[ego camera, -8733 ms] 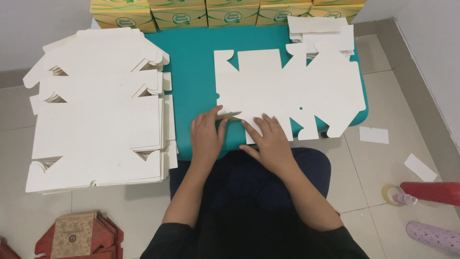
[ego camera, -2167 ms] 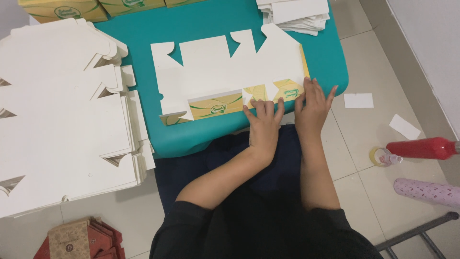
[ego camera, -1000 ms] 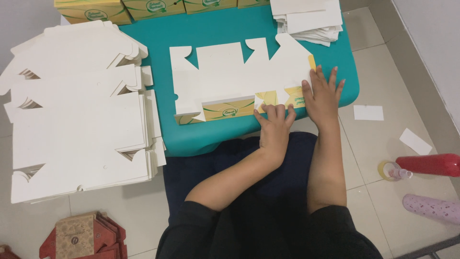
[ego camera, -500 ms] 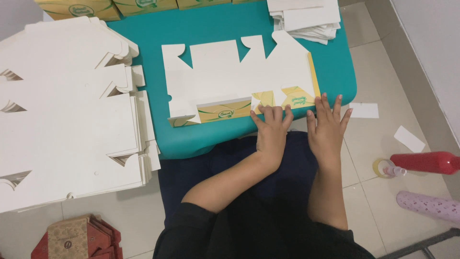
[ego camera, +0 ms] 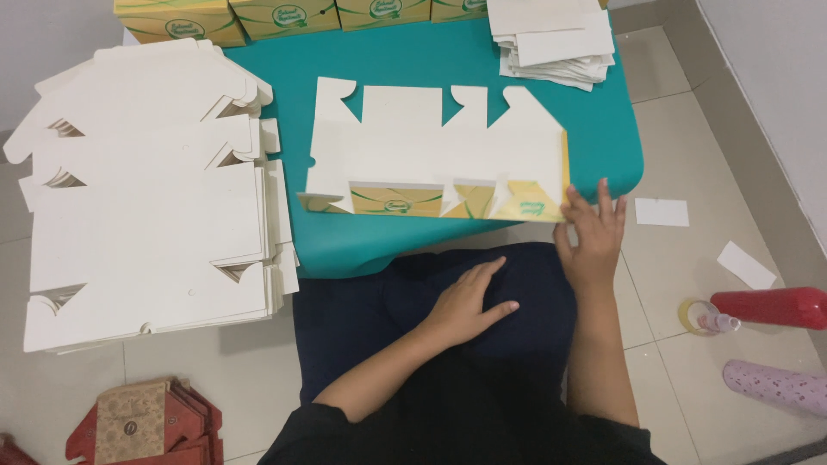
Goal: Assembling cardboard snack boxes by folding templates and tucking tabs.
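Note:
A flat white cardboard box blank point(ego camera: 431, 155) lies on the teal table point(ego camera: 603, 129). Its near edge is folded up, showing a yellow and green printed side. My right hand point(ego camera: 593, 234) has its fingers spread at the blank's near right corner, touching the folded flap. My left hand point(ego camera: 465, 303) rests open on my lap in dark clothing, off the table and holding nothing.
A tall stack of white box blanks point(ego camera: 146, 181) sits at the left. Folded yellow boxes point(ego camera: 276, 13) line the table's far edge, with a smaller stack of white sheets point(ego camera: 556, 39) at far right. A red bottle point(ego camera: 767, 307), pink roll point(ego camera: 775, 387) and paper scraps point(ego camera: 662, 212) lie on the floor.
My left hand has come off the blank's folded edge and dropped onto my lap. My right hand has slid right to the blank's near right corner.

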